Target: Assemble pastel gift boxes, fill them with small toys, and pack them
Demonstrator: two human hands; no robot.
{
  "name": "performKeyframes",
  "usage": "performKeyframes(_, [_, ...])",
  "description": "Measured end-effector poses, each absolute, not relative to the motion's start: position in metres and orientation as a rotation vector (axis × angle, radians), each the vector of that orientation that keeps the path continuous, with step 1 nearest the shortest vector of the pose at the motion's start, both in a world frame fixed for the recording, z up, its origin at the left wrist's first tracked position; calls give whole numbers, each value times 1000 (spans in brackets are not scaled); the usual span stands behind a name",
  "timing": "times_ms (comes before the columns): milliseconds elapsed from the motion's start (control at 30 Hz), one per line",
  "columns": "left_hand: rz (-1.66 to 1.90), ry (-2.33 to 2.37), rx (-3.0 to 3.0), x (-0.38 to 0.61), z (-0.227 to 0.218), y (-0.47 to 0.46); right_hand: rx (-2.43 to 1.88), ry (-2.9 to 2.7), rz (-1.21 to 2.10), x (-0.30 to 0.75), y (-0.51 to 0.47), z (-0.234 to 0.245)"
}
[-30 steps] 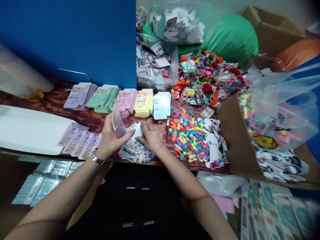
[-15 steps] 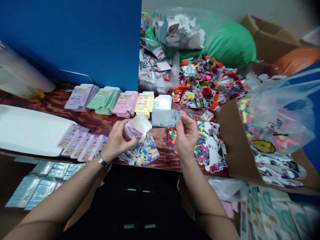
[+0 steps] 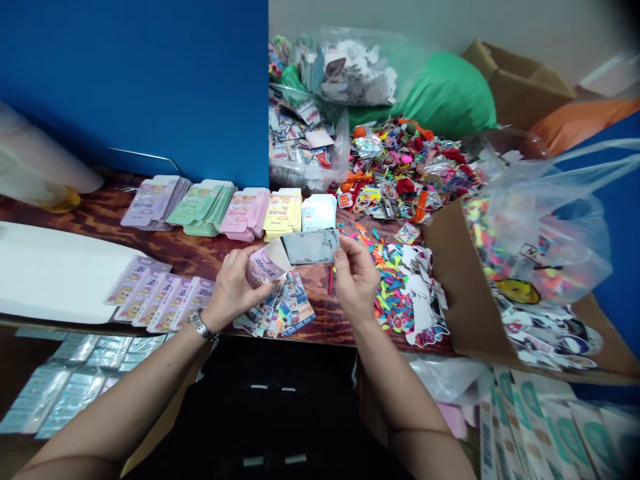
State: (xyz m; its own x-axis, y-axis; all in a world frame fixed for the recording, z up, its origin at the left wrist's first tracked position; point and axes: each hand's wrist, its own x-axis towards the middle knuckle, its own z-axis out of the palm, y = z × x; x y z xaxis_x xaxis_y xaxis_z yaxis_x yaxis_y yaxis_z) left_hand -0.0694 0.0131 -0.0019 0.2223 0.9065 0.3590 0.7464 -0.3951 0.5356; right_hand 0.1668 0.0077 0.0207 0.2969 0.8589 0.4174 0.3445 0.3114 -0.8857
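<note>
My left hand, with a metal watch at the wrist, is closed around a small purple printed paper box whose mouth faces right. Between the thumb and fingers of my right hand is a flat, pale, translucent rectangular packet. The packet's left end is at the box's open mouth; whether it reaches inside I cannot tell. Below the hands lies a fan of printed cards. Several flat purple boxes overlap in a row to the left of my left hand.
Behind my hands stand stacks of purple, green, pink, yellow and white cartons. At right are small colourful pieces, white cut-outs and a cardboard box. A heap of trinkets lies behind.
My right hand has moved left with the packet, bringing its end to the mouth of the purple box. The left hand still holds the box, and the whole view has shifted slightly.
</note>
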Motion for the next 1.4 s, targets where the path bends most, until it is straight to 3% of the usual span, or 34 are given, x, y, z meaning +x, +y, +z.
performKeyframes(300, [976, 1738, 2173, -95, 3, 12, -1517, -1612, 683, 185, -4, -6])
performKeyframes(433, [958, 1703, 2186, -96, 1, 11, -1452, -1737, 581, 180, -9, -10])
performKeyframes(633, [938, 1641, 2276, -90, -3, 11, -1354, -1317, 531, 177, -7, 18])
performKeyframes(1000, [964, 1415, 2412, -56, -11, 3, -1306, -2010, 146, 144, -9, 10])
performKeyframes(1167, [923, 1363, 2421, -53, -16, 6, -1157, -2017, 282, 168, -15, 13])
performKeyframes(1267, [909, 1376, 2399, -55, -15, 7, -1370, -1794, 294, 210, -12, 10])
performKeyframes(1400, [910, 1388, 2372, -55, -16, 8, -1967, -1706, 257, 276, 3, -7])
